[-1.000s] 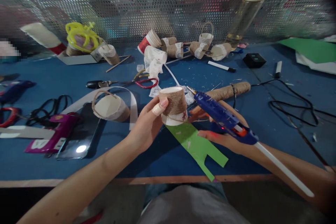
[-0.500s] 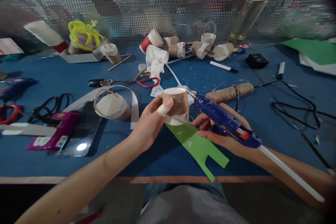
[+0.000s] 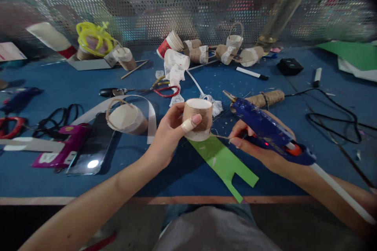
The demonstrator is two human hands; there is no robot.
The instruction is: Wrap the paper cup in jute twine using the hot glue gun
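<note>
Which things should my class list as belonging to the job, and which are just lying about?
In the job:
twine-wrapped cup, in the left hand
blue glue gun, in the right hand
twine strand, pinched by the right hand

Probably just lying about:
phone
keys
purple tool
tall bottle

The held cup [image 3: 205, 126] shows a white rim [image 3: 199, 104] and brown twine wrap [image 3: 207, 115]; the glue gun [image 3: 259, 125] is blue with an orange-red insert [image 3: 294, 150] and red indicator light [image 3: 266, 144]; its glue stick [image 3: 341, 192] is white; the paper cutout [image 3: 225, 160] is green; the worktop [image 3: 188, 182] is blue; the coil [image 3: 84, 28] is yellow; the perforated panel [image 3: 141, 11] is grey, patterned with round holes.
</note>
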